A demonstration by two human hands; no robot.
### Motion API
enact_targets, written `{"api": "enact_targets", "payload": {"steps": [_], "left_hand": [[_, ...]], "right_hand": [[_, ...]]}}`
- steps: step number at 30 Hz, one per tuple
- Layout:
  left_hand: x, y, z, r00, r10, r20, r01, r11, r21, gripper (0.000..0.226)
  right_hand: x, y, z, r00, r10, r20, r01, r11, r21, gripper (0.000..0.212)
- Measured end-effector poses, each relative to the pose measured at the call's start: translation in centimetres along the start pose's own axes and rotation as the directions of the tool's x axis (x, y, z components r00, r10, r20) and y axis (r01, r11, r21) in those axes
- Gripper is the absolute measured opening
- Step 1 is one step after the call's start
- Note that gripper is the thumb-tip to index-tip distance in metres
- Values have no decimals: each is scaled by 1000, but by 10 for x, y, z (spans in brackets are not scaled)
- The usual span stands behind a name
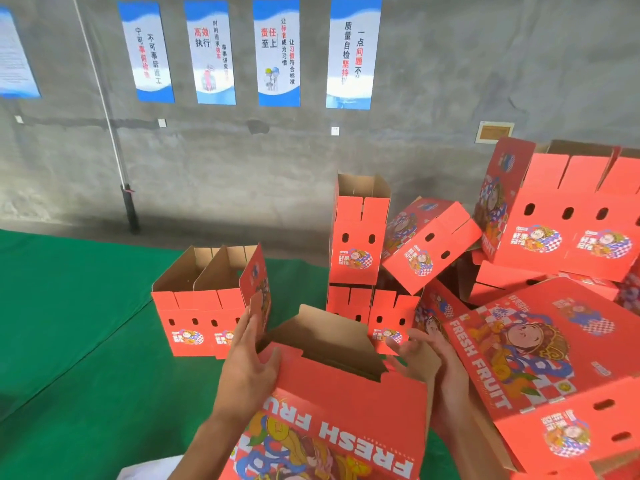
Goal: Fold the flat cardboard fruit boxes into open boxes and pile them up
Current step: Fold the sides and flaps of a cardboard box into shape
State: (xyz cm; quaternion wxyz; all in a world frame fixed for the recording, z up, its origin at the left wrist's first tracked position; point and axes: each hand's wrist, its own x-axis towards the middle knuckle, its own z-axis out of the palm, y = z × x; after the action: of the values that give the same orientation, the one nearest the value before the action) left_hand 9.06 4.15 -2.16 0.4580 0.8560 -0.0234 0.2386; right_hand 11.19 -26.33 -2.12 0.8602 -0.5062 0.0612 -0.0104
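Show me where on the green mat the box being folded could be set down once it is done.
Bare green mat lies left of the two open boxes, out to the grey wall. A narrower strip runs between those boxes and the stacked boxes. Right of the box in hand the heaped pile leaves no floor showing.

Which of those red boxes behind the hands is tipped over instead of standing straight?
The tilted box leaning against the tall upright box. Its printed face slants, while the two boxes on the left stand square.
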Motion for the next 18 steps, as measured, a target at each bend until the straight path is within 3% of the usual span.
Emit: {"api": "enact_targets", "payload": {"steps": [2, 6, 8, 11, 13, 14, 16, 18], "left_hand": [[-1, -3, -3, 999, -4, -36, 4, 1000, 5, 74], [-1, -7, -8, 998, 7, -55, -5, 999, 39, 70], [1, -6, -8, 998, -2, -65, 5, 999, 48, 70], [3, -1, -8, 996, -16, -89, 16, 1000, -9, 71], [4, 0, -10, 994, -26, -110, 21, 999, -45, 70], [4, 2, -11, 993, -35, -111, 30, 998, -54, 68], [0, 9, -10, 996, -15, -83, 11, 999, -41, 65], [-8, 14, -7, 999, 36, -22, -36, 999, -3, 65]], "right_hand": [[-8, 6, -9, 999, -10, 42, 6, 996, 85, 27], [-10, 13, -20, 996, -55, 73, 51, 997, 56, 45], [-9, 20, -20, 995, -99, -31, 102, 990, 99, 49], [-2, 12, -12, 954, -289, -79, 300, 928, 222, 58], [4, -2, -4, 916, -397, -53, 397, 883, 248, 53], [6, -7, -2, 897, -439, -53, 440, 875, 202, 48], [4, -12, 2, 855, -519, 2, 518, 853, -65, 42], [-1, -7, 5, 823, -531, 200, 562, 712, -422, 42]]}}
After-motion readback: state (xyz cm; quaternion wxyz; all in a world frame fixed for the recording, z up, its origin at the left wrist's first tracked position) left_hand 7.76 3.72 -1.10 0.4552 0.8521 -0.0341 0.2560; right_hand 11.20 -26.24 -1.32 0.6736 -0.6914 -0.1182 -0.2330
